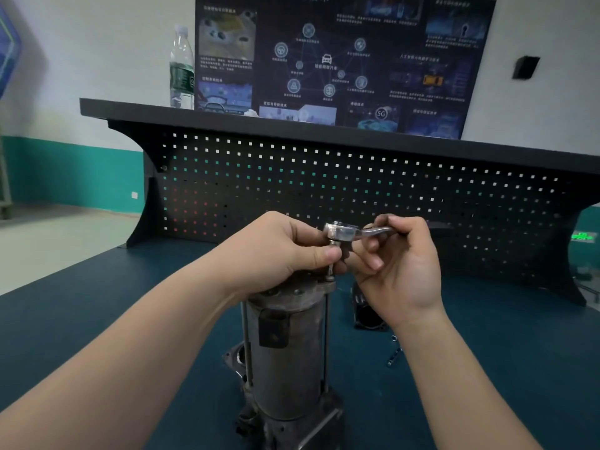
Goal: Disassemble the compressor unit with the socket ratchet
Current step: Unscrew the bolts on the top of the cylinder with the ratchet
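The light is soft and even, rather dim, with only weak shadows on the table (97, 319). The wide lens bends the shelf (324, 131) and stretches the edges. The poster (341, 60) text is blurred; a small glare shines on the ratchet head (339, 230).

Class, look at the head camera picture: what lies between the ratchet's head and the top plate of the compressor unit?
In the head view, a socket runs down from the ratchet to the compressor unit, pinched by the left hand.

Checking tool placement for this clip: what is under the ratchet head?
A socket hangs from the ratchet head, over the compressor top. The left hand pinches it; the bolt beneath is hidden by fingers.
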Tool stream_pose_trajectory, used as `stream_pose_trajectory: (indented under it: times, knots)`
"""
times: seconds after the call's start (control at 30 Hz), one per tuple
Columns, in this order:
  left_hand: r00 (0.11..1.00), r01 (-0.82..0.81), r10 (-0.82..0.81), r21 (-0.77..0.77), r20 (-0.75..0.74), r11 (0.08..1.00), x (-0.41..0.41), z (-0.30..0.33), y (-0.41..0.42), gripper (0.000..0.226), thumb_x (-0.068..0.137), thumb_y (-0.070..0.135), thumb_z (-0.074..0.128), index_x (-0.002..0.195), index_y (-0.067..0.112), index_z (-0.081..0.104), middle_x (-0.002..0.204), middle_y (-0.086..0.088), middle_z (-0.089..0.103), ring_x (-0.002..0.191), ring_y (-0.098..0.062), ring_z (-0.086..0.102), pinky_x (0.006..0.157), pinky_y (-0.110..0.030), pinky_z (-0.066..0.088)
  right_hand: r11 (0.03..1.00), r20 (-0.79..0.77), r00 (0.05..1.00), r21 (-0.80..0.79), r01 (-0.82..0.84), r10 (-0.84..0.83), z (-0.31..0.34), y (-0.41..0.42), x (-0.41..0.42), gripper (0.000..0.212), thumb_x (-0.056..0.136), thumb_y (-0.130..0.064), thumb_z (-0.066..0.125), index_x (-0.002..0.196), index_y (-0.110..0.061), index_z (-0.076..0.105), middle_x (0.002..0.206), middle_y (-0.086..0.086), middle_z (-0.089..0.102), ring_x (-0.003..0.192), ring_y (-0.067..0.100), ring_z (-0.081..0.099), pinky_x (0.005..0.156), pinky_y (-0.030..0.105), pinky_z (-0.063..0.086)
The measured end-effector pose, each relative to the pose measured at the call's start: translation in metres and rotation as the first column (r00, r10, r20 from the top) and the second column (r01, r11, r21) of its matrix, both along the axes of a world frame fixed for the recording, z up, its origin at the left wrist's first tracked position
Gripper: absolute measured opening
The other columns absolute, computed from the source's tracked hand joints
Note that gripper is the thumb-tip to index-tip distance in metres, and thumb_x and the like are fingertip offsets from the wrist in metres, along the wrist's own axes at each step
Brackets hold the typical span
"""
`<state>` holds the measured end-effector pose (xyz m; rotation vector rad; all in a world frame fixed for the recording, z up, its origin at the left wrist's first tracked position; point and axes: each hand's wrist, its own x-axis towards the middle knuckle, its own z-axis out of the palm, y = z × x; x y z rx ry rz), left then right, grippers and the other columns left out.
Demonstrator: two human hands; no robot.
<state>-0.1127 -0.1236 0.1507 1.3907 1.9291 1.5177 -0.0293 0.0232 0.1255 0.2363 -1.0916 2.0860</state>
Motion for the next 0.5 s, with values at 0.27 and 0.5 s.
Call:
stream_pose_trajectory:
  times: [0.27, 0.5]
  knots:
    - [0.99, 0.132, -0.131, -0.019, 0.06, 0.991, -0.004, 0.002, -0.003, 0.027, 0.065, 0.034, 0.077, 0.091, 0.028, 0.08, 0.097, -0.003, 0.077, 0.08, -0.008, 0.068, 0.07, -0.016, 0.053, 0.484, -0.517, 0.726, 0.542, 0.687, -0.453, -0.003, -0.02, 0.018, 0.016, 0.086, -0.018, 0.05, 0.07, -0.015, 0.052, 0.06, 0.005, 0.048, 0.048, 0.015, 0.043, 0.051, 0.025, 0.036]
    - [0.998, 0.004, -0.003, -0.017, 0.055, 1.0, 0.0, 0.003, 0.003, 0.005, 0.074, 0.029, 0.08, 0.077, 0.025, 0.081, 0.081, 0.005, 0.077, 0.073, 0.0, 0.07, 0.064, -0.01, 0.051, 0.997, 0.067, 0.996, -0.053, -0.06, 0.063, 0.008, -0.003, 0.007, 0.015, 0.079, -0.017, 0.049, 0.066, -0.011, 0.049, 0.053, 0.001, 0.041, 0.039, 0.009, 0.032, 0.038, 0.019, 0.026]
